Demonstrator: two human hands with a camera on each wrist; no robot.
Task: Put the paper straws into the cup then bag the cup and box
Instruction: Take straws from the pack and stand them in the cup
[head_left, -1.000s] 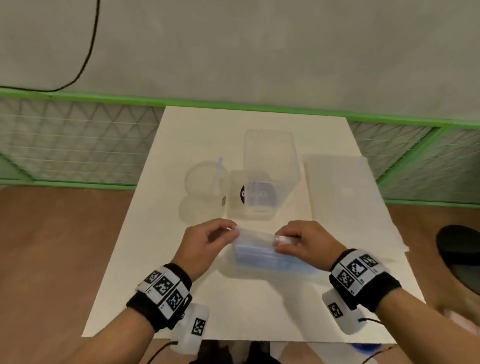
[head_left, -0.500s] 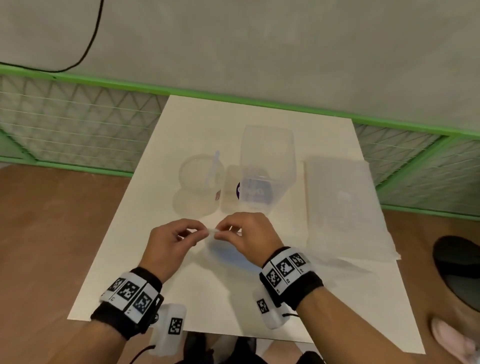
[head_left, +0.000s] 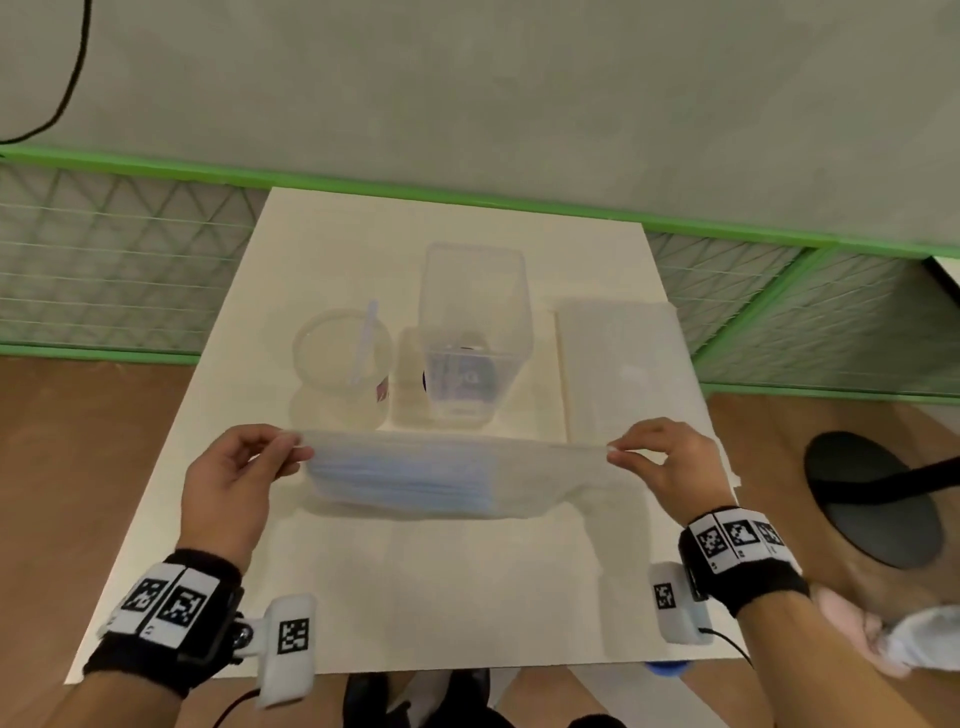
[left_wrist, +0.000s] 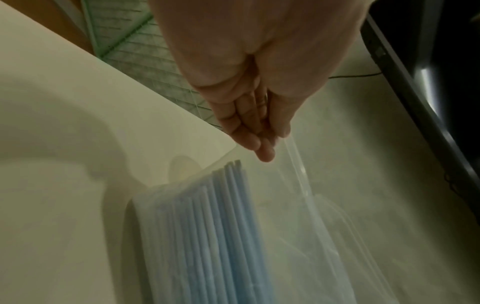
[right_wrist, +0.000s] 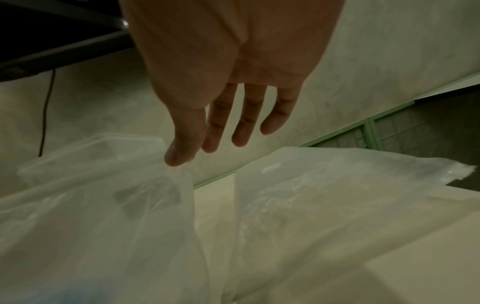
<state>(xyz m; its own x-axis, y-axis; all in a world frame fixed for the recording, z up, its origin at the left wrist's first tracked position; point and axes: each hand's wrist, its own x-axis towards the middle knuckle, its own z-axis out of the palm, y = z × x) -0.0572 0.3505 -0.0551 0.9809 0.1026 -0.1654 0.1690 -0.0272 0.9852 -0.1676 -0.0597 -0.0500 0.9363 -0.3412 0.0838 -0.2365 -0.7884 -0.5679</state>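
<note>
**Between the hands, straw packet now pulled out wide**

Nearest, above the table's front half: left hand (head_left: 244, 478) pinching the left end of the clear packet of paper straws (head_left: 405, 478) between thumb and curled fingers. Right hand (head_left: 665, 462) pinching the right end between thumb and forefinger, other fingers straight in the wrist view. Half a second back, close together at the packet's middle; since then drawn well apart, with the top edge of the film stretched taut. Judged as tugging the packet open, or at least pulling out its slack end. Seal broken or not: cannot tell. Blue straws bunched in the left half, all inside the film, none freed. So no filling of the cup before an opening is made.

Just beyond: clear cup (head_left: 340, 358) left of centre, upright, with one pale straw-like stick (head_left: 366, 338) leaning inside. Beside it to the right, a small clear square piece (head_left: 410, 374), perhaps a lid. Then the tall clear box (head_left: 475, 312), upright, with something dark blue low inside. Farther right, a flat stack of translucent bags (head_left: 623, 374), untouched; bagging judged well ahead.

Underneath all, a cream-white table (head_left: 415, 597). Behind it, a green rail (head_left: 467, 189) over pale mesh panels, then a plain grey wall with a black cable (head_left: 67, 88) at far left. Wood-brown floor on both sides; black round stand base (head_left: 872, 493) at right.
</note>
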